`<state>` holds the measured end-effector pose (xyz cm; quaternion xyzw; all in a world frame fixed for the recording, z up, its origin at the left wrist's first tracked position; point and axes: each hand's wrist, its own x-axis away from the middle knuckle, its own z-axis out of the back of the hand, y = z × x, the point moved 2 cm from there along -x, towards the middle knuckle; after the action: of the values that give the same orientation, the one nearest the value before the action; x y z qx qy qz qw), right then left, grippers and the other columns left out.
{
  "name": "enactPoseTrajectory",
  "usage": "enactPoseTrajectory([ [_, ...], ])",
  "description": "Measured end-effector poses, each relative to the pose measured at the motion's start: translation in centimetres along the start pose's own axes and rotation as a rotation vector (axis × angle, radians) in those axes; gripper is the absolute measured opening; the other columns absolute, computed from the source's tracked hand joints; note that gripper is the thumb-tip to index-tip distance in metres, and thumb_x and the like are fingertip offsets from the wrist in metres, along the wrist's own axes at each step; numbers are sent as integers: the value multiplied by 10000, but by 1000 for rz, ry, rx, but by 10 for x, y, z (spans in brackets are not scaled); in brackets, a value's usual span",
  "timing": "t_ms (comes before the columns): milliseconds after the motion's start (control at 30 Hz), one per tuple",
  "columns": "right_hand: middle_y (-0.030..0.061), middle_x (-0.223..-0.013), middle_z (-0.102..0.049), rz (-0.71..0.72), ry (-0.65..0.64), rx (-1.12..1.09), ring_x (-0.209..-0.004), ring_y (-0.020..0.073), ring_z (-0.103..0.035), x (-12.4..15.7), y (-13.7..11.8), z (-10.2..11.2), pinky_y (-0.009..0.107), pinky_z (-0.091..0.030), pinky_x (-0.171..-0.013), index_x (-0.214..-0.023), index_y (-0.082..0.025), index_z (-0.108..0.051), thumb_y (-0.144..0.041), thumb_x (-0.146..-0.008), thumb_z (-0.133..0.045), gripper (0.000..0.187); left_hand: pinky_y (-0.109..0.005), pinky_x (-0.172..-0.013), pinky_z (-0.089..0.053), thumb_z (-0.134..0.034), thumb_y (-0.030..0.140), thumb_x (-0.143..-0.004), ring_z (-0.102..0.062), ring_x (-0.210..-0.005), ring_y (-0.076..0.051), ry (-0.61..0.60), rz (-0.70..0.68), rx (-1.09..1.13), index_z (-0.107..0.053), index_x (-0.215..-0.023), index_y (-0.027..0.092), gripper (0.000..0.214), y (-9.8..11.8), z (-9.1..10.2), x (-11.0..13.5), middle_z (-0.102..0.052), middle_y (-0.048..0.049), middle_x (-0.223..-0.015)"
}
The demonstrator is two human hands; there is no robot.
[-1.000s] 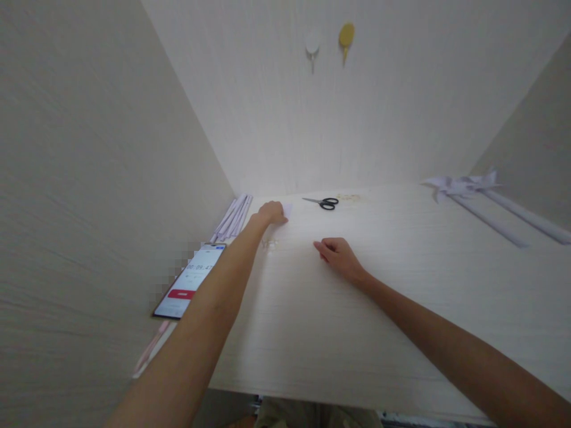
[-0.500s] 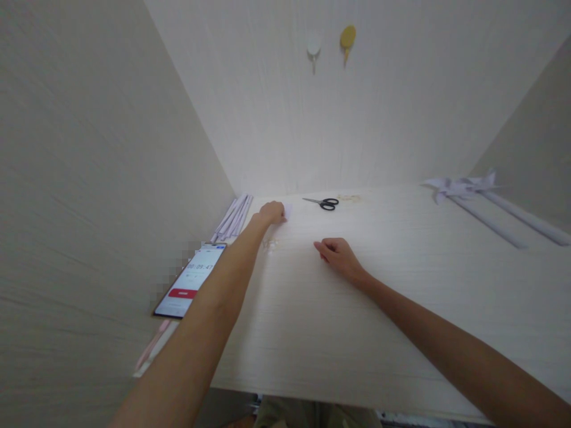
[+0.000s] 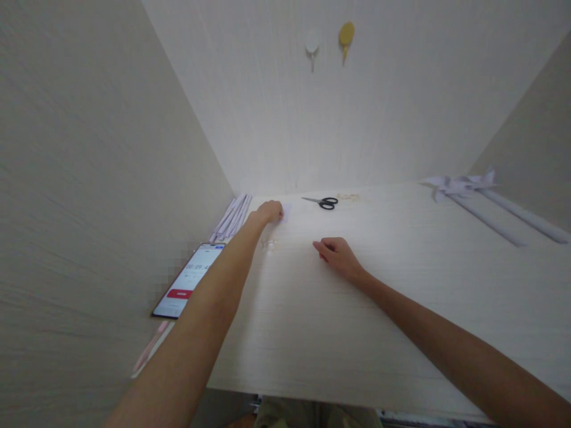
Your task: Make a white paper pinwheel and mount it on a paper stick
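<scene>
At the back left of the table, my left hand (image 3: pixel 270 211) is closed, with its fingers curled down at a small pale lilac piece of paper (image 3: pixel 287 211). Most of the paper is hidden behind the fingers. My right hand (image 3: pixel 335 254) rests nearer the middle, thumb and fingers pressed together; anything between them is too small to make out. Black-handled scissors (image 3: pixel 325 203) lie just right of the paper. Small clear bits (image 3: pixel 269 244) lie on the table below my left hand.
Rolled paper sticks (image 3: pixel 232 217) are bundled along the left wall, with a phone (image 3: pixel 190 279) showing a timer in front of them. Paper pinwheels (image 3: pixel 461 184) on thick paper sticks (image 3: pixel 521 214) lie at the right. White (image 3: pixel 312 43) and yellow (image 3: pixel 346 34) hooks are on the back wall.
My left hand has shifted very slightly left, and a little more of the paper shows beside it. My right hand has stayed nearly still.
</scene>
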<state>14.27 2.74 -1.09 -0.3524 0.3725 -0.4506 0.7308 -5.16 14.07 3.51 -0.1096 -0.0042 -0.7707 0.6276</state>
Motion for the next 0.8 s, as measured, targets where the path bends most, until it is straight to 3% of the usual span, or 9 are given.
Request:
enactPoseTrajectory([
  [200, -37, -406, -370, -10, -1, 3, -412, 77, -336, 1, -3, 1, 216, -246, -447, -434, -175, -382, -363, -762, -404, 379, -273, -742, -434, -513, 425, -694, -586, -887, -221, 22, 25, -18, -656, -913, 153, 377, 4, -1, 1, -645, -119, -959],
  [467, -39, -403, -364, -11, -5, 0, -406, 75, -332, 1, -3, 0, 212, -243, -442, -439, -174, -387, -365, -765, -403, 378, -275, -754, -438, -519, 348, -689, -582, -893, -213, 18, 41, -56, -646, -922, 162, 324, 5, 0, 1, -643, -109, -967],
  [800, -37, -413, -372, -8, -2, 15, -414, 77, -335, 0, -3, -1, 214, -236, -441, -439, -172, -392, -373, -764, -406, 382, -286, -724, -453, -484, 373, -673, -587, -877, -228, 24, 44, -59, -649, -917, 158, 364, 7, -1, 3, -646, -118, -954],
])
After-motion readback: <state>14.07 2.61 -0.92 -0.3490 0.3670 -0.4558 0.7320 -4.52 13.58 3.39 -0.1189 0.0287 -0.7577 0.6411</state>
